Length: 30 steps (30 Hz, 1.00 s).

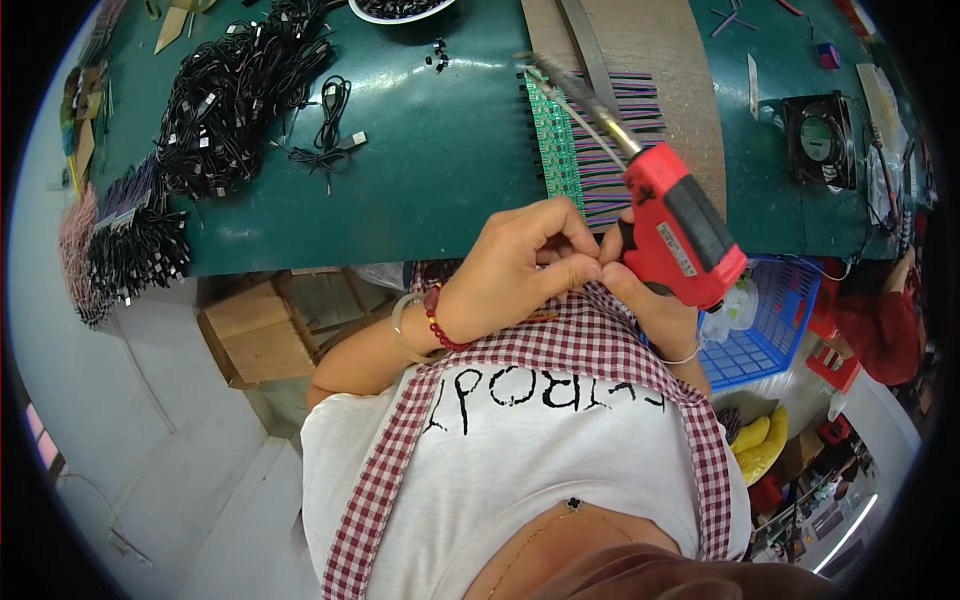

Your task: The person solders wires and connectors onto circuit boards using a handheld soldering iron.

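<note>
We sit at a big green table [430,170]. A large heap of thin black cables [225,110] lies on its left side, and a flat brown sheet [700,100] lies in front of us. A red soldering gun with a long metal tip [690,225] points over the sheet, just by our right hand [650,308]. We cannot tell if that hand grips it. Our left hand's [520,255] thumb and finger meet the right fingertips; we cannot tell what they pinch. Near them, little green circuit boards [555,150] rest beside thin coloured wires [600,193].
</note>
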Tool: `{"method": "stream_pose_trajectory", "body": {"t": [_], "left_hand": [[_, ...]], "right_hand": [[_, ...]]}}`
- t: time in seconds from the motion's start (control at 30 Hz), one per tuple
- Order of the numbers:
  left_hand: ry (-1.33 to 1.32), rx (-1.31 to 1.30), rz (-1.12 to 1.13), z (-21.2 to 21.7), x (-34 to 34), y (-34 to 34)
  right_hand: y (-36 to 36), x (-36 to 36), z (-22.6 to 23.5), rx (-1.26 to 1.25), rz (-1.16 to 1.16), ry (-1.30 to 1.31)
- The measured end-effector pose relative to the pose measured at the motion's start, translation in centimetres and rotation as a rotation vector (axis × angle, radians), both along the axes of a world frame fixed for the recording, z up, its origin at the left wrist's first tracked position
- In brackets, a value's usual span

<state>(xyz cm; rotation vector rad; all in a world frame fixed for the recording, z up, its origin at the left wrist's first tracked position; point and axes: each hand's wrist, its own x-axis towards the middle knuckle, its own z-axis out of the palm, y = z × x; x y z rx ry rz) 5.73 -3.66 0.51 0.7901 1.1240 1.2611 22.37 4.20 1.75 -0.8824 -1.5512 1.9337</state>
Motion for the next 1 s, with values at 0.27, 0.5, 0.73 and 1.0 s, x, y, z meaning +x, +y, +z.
{"method": "stream_pose_trajectory", "body": {"t": [0.27, 0.5, 0.73, 1.0], "left_hand": [[0.134, -0.175, -0.111, 1.2, -0.2, -0.2], [0.501, -0.032, -0.163, 0.4, -1.2, 0.0], [0.016, -0.389, -0.155, -3.3, -5.3, 2.2], [0.030, -0.439, -0.174, -3.9, -5.1, 3.3]], "right_hand": [[-0.1, -0.1, 0.4, 0.071, 0.119, -0.128], [-0.5, 0.0, -0.8, 0.157, 0.088, -0.244], [0.4, 4.0, -1.9, 0.112, -0.103, -0.035], [-1.4, 9.5, -3.4, -0.022, -0.078, -0.136]]}}
